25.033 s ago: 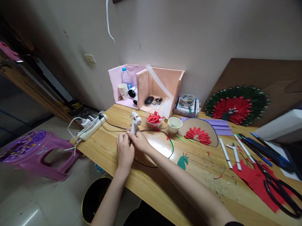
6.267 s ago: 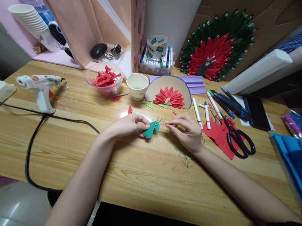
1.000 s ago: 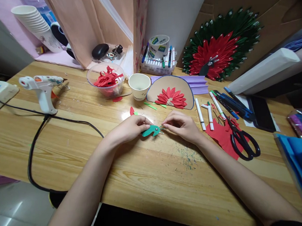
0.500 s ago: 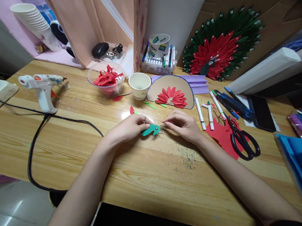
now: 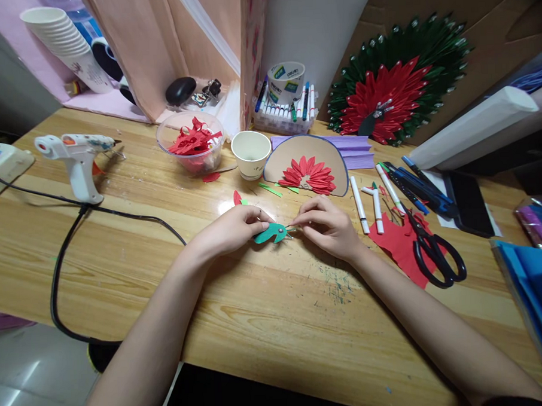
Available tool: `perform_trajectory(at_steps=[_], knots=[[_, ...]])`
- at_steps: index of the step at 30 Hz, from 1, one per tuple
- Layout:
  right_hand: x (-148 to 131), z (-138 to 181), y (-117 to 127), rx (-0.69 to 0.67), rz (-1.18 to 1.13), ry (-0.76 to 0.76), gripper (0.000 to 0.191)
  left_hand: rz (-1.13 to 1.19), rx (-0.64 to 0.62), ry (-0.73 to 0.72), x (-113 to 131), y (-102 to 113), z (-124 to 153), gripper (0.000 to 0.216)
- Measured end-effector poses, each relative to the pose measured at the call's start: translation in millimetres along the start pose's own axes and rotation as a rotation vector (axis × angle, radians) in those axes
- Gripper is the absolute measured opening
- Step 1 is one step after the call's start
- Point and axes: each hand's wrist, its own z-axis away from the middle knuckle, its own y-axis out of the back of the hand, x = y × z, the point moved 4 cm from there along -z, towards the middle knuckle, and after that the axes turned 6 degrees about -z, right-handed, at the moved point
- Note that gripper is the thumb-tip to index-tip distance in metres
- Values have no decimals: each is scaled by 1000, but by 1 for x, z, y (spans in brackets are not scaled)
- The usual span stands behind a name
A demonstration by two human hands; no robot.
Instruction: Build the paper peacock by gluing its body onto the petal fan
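Observation:
A small green paper peacock body (image 5: pixel 271 233) lies on the wooden table (image 5: pixel 258 311), pinned under the fingers of my left hand (image 5: pixel 229 230). My right hand (image 5: pixel 330 227) is closed in a pinch at the thin green strips at the bird's head end. Just beyond my hands stands a cardboard half-disc with red paper petals (image 5: pixel 308 168). A finished green and red paper peacock fan (image 5: pixel 396 84) leans against the back wall.
A white glue gun (image 5: pixel 75 157) stands at the left, its black cord (image 5: pixel 58 266) running off the front edge. A bowl of red paper pieces (image 5: pixel 191 142), a paper cup (image 5: pixel 251 153), markers (image 5: pixel 370 201), red paper and black scissors (image 5: pixel 432 253) surround my hands.
Almost nothing has moved in the last second; my right hand's fingers have shifted slightly at the bird's head. Much earlier both hands were at the glue gun.

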Motion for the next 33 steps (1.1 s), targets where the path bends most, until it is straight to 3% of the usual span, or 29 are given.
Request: perform_trajectory(at_steps=[8, 16, 23, 33], knots=[[1, 0, 2, 19, -25, -24, 22, 21, -3, -2, -1, -1, 0, 15], [10, -1, 5, 120, -72, -184, 11, 9, -11, -3, -2, 0, 1, 18], [16, -11, -6, -188, -27, -223, 6, -72, 126, 102, -21, 7, 2, 15], [12, -10, -9, -240, 33, -90, 7, -59, 195, 114, -26, 12, 2, 14]])
